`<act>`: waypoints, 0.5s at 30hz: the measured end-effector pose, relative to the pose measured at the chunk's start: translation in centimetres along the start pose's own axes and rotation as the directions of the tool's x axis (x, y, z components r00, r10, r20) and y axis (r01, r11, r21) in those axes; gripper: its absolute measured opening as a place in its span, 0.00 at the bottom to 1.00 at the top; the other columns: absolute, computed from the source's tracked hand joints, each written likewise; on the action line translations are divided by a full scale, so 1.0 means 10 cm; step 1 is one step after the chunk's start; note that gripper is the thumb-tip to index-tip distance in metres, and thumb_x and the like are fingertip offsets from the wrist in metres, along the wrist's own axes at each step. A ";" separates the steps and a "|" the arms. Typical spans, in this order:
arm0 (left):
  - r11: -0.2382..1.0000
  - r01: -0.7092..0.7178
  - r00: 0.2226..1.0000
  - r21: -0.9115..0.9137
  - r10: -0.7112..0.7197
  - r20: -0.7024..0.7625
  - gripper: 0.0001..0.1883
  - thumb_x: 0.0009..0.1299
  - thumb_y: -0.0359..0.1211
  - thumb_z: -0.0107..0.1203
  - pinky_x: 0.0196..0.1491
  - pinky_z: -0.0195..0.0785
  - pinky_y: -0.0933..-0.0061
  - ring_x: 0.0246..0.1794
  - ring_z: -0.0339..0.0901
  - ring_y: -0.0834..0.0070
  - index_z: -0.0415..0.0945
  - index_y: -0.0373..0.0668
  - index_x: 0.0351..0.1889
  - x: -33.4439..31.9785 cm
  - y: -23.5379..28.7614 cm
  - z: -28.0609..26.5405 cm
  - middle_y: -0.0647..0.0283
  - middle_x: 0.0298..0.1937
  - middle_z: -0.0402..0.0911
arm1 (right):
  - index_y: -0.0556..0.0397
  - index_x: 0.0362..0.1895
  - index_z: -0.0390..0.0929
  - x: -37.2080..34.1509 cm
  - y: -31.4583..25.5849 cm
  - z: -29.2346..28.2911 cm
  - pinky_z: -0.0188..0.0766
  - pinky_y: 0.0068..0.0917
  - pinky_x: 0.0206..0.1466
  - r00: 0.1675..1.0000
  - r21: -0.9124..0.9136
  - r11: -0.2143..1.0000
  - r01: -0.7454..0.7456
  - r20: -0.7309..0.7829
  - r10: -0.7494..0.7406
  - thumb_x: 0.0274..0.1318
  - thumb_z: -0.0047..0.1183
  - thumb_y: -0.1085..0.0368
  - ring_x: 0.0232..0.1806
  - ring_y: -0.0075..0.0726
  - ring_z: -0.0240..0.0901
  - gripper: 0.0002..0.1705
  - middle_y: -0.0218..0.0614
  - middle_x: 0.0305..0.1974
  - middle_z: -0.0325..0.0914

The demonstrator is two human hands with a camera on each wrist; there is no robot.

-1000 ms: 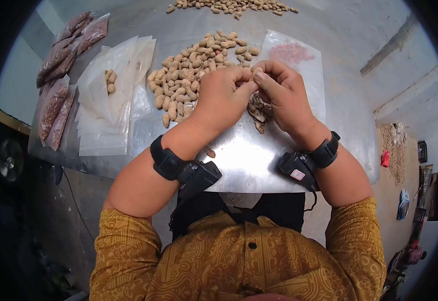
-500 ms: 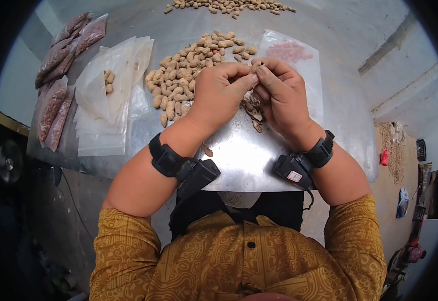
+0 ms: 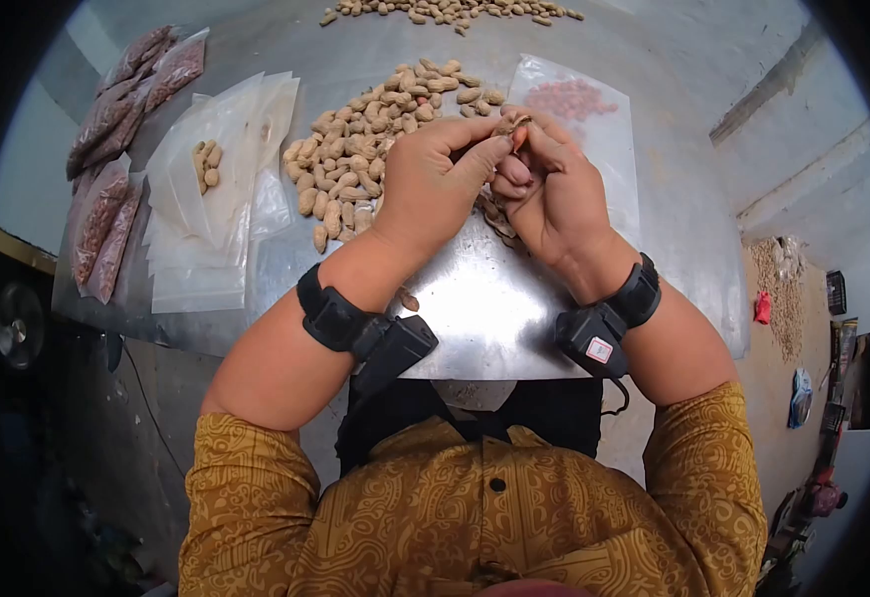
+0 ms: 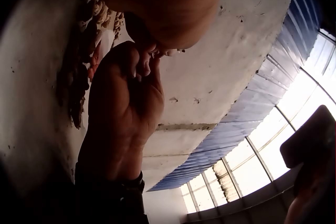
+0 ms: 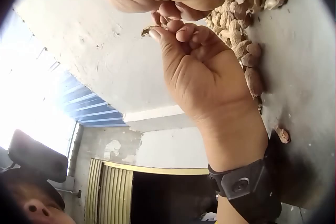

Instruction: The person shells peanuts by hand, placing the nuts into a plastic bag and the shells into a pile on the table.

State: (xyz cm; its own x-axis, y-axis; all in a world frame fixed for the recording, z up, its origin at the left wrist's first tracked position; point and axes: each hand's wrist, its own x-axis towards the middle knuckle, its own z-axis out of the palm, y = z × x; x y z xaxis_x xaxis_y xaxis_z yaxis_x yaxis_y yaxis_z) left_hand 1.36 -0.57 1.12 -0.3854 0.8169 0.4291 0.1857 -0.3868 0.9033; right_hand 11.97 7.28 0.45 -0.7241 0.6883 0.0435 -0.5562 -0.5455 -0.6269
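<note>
My left hand (image 3: 440,174) and right hand (image 3: 566,199) meet fingertip to fingertip above the metal table. Between them is a cracked peanut (image 3: 514,124), its brown shell split and a reddish kernel showing. The left thumb and fingers pinch the shell; the right fingers are curled against its other side. In the right wrist view a piece of shell (image 5: 149,30) sticks out beyond the left thumb. Under the hands lie empty peanut shells (image 3: 497,221), partly hidden by the right hand. A heap of unshelled peanuts (image 3: 345,159) lies just beyond the left hand.
Behind the right hand lies a clear plastic bag (image 3: 622,149) with pink kernels (image 3: 569,99) on it. Flat plastic bags (image 3: 201,269) are stacked at left, several peanuts (image 3: 207,164) on top. Filled bags (image 3: 106,224) line the left edge. More peanuts (image 3: 455,12) lie at the back.
The peanut between the fingertips has come open, and a reddish kernel now shows. The right hand has turned, its thumb drawn down from the shell. The left hand stays nearly in place.
</note>
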 end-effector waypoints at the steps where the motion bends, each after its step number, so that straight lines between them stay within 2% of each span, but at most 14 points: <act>1: 0.999 -0.047 0.999 0.018 0.046 0.025 0.10 0.64 0.30 0.56 0.32 0.70 0.79 0.29 0.77 0.80 0.79 0.34 0.40 0.00 0.02 -0.01 0.64 0.29 0.81 | 0.58 0.41 0.70 -0.01 0.00 0.00 0.55 0.16 0.22 1.000 0.029 0.999 -0.021 -0.009 0.021 0.62 0.37 0.68 0.21 0.20 0.57 0.10 0.29 0.26 0.68; 2: 0.978 -0.150 0.988 0.148 0.142 0.061 0.10 0.63 0.29 0.56 0.33 0.69 0.80 0.29 0.77 0.79 0.79 0.35 0.41 0.01 -0.01 -0.02 0.64 0.30 0.80 | 0.58 0.41 0.70 -0.01 -0.01 -0.01 0.55 0.16 0.23 0.999 0.059 0.997 -0.041 -0.018 0.043 0.62 0.38 0.67 0.22 0.20 0.57 0.10 0.29 0.26 0.67; 4: 0.854 -0.352 0.936 0.382 0.311 0.167 0.12 0.63 0.27 0.55 0.36 0.68 0.80 0.30 0.75 0.79 0.79 0.38 0.44 0.05 -0.07 -0.07 0.64 0.30 0.80 | 0.58 0.40 0.71 -0.01 -0.04 -0.02 0.55 0.16 0.23 0.992 0.098 0.989 -0.112 -0.038 0.117 0.61 0.38 0.66 0.22 0.20 0.57 0.11 0.29 0.26 0.67; 7: 0.823 -0.388 0.922 0.415 0.344 0.179 0.13 0.62 0.26 0.55 0.37 0.68 0.80 0.31 0.76 0.78 0.79 0.39 0.45 0.05 -0.04 -0.08 0.62 0.31 0.80 | 0.58 0.39 0.71 -0.02 -0.05 0.00 0.55 0.16 0.23 0.987 0.105 0.982 -0.154 -0.025 0.158 0.59 0.39 0.66 0.23 0.20 0.57 0.11 0.29 0.25 0.67; 10: 0.893 -0.298 0.952 0.337 0.251 0.176 0.13 0.63 0.27 0.56 0.38 0.69 0.79 0.33 0.77 0.79 0.78 0.37 0.45 0.05 -0.06 -0.10 0.62 0.32 0.80 | 0.58 0.36 0.72 0.00 -0.05 -0.05 0.55 0.16 0.24 0.986 0.038 0.986 -0.165 0.036 0.164 0.58 0.37 0.67 0.22 0.19 0.56 0.11 0.29 0.25 0.67; 13: 0.994 -0.067 0.987 0.087 0.053 0.152 0.12 0.64 0.28 0.56 0.40 0.69 0.79 0.34 0.77 0.79 0.78 0.35 0.45 0.00 0.00 -0.09 0.62 0.32 0.80 | 0.59 0.35 0.71 0.05 -0.07 -0.12 0.56 0.16 0.24 0.982 -0.034 0.985 -0.172 0.079 0.174 0.57 0.36 0.68 0.22 0.19 0.56 0.10 0.29 0.26 0.67; 15: 0.993 -0.067 0.986 0.095 0.051 0.160 0.12 0.65 0.29 0.56 0.41 0.69 0.80 0.35 0.77 0.80 0.78 0.34 0.44 0.00 0.01 -0.10 0.63 0.33 0.80 | 0.59 0.34 0.71 0.05 -0.07 -0.12 0.56 0.15 0.24 0.982 -0.046 0.983 -0.175 0.069 0.178 0.56 0.36 0.70 0.23 0.20 0.56 0.10 0.30 0.27 0.67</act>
State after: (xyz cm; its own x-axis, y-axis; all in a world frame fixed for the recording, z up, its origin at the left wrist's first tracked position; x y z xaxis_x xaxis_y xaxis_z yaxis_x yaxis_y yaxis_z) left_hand 0.45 -1.09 1.19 -0.2256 0.8543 0.4683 0.2960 -0.3979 0.8684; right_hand 12.50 8.60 -0.04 -0.8382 0.5451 -0.0150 -0.4012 -0.6350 -0.6602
